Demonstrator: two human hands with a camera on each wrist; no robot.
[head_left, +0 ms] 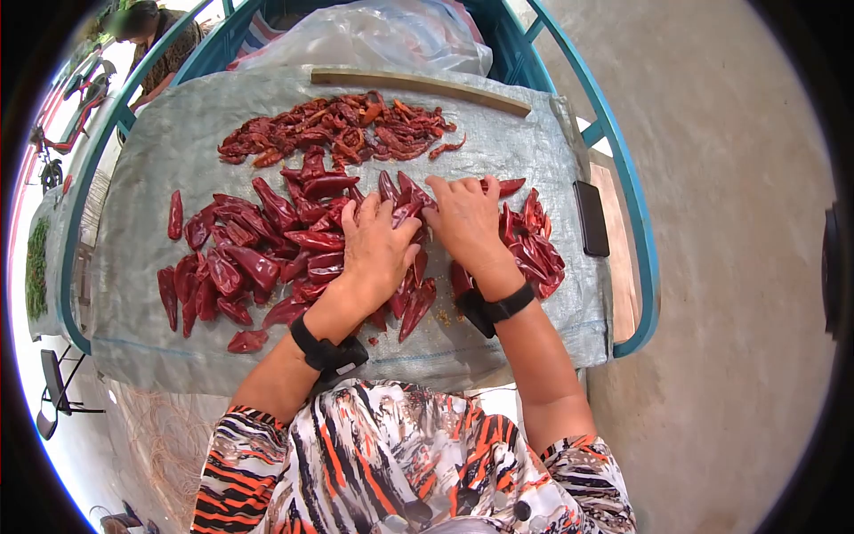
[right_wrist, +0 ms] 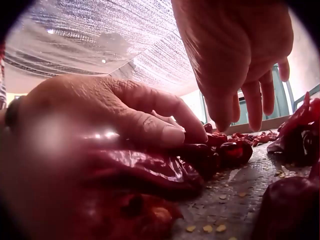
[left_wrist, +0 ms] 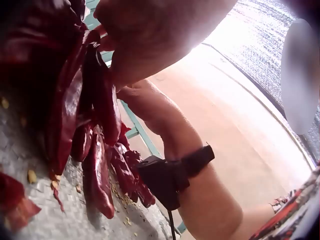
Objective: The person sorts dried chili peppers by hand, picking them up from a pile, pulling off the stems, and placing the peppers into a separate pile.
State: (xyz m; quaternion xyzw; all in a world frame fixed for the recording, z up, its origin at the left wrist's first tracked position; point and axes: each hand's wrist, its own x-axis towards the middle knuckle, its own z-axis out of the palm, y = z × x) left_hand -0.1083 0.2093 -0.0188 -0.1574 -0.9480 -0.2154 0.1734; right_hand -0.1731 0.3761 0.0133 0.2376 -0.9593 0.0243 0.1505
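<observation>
A big heap of glossy dark red dried chili peppers lies across the middle of a grey woven sheet. My left hand rests on the heap's right part, fingers spread over the peppers. In the right wrist view its thumb and index finger lie along the top of a shiny pepper. Just to the right, my right hand reaches over the heap's edge, close to the left fingertips. Its fingers point loosely downward in the right wrist view, with nothing visible between them. Longer peppers lie below the hands.
A smaller pile of peppers lies to the right. Farther back are shrivelled, lighter red peppers and a wooden strip. A black phone lies near the right edge, inside a teal metal rail. Loose seeds dot the sheet.
</observation>
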